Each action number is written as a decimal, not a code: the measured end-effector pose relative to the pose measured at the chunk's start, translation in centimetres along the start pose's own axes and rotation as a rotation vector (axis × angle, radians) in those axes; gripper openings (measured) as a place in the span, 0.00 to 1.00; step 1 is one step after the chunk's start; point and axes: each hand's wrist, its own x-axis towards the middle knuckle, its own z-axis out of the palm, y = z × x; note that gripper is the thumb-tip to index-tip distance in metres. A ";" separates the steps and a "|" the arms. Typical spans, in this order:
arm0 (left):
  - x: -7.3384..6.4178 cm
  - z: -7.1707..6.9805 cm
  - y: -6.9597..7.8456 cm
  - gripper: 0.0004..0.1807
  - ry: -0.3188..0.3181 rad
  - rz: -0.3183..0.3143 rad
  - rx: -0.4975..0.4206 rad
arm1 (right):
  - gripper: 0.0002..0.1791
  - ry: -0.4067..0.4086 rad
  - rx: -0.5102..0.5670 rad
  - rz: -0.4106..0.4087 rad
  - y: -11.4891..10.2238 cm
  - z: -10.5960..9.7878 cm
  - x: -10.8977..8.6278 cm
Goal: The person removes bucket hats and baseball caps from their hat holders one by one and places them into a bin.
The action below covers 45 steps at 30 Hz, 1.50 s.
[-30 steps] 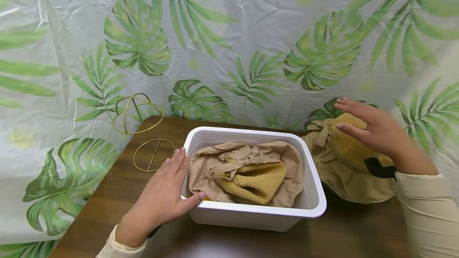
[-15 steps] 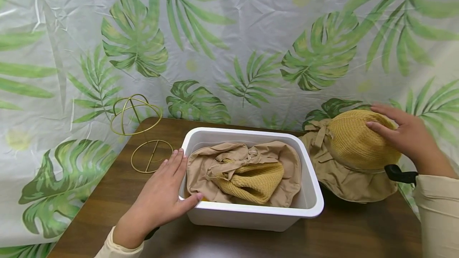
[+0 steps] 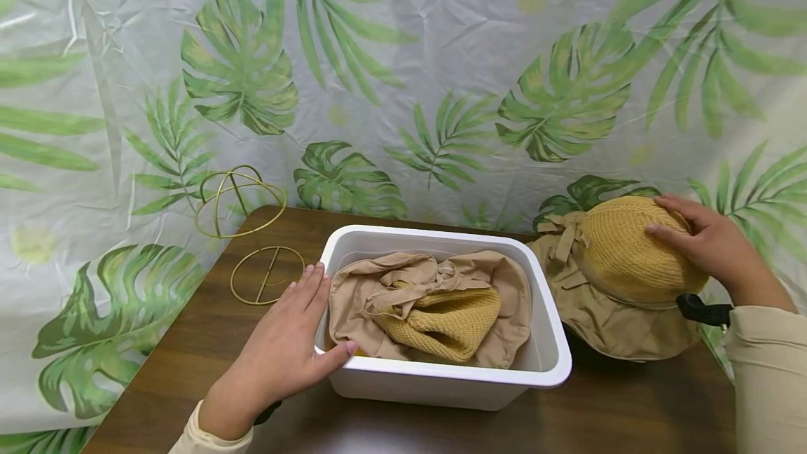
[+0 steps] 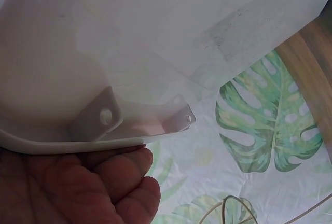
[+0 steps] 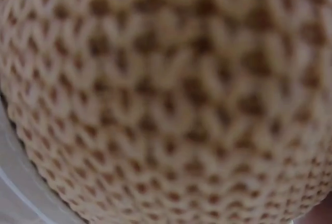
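On the left side of a white plastic tub [image 3: 441,373] lies my left hand [image 3: 277,349], its fingers extended along the rim and its thumb over the front corner. The left wrist view shows the outside of the tub [image 4: 145,37] just beyond the fingers. Inside the tub sits a hat [image 3: 362,293] with a folded tan brim, a tied bow and a sunken mustard knit crown. A similar hat [image 3: 637,251] stands to the right, its crown rounded. My right hand [image 3: 712,240] rests on that crown with gently bent fingers. Blurred knit [image 5: 166,105] fills the right wrist view.
A gold wire stand [image 3: 267,275] with a domed top stands left of the tub, near the back edge of the brown wooden table [image 3: 189,356]. Behind everything hangs a leaf-print sheet [image 3: 378,54]. Something yellow or orange shows in the tub's front left corner.
My right hand has shifted right across the knit crown, so more of the hat shows. My left hand stays on the tub's rim.
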 end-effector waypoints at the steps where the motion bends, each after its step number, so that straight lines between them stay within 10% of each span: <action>1: 0.0 0.0 0.0 0.53 0.001 0.000 -0.001 | 0.41 -0.006 0.000 -0.002 0.1 0.0 0.1; 45: -0.1 0.1 0.0 0.53 0.003 -0.006 -0.021 | 0.27 0.158 0.078 -0.089 0.5 1.1 0.0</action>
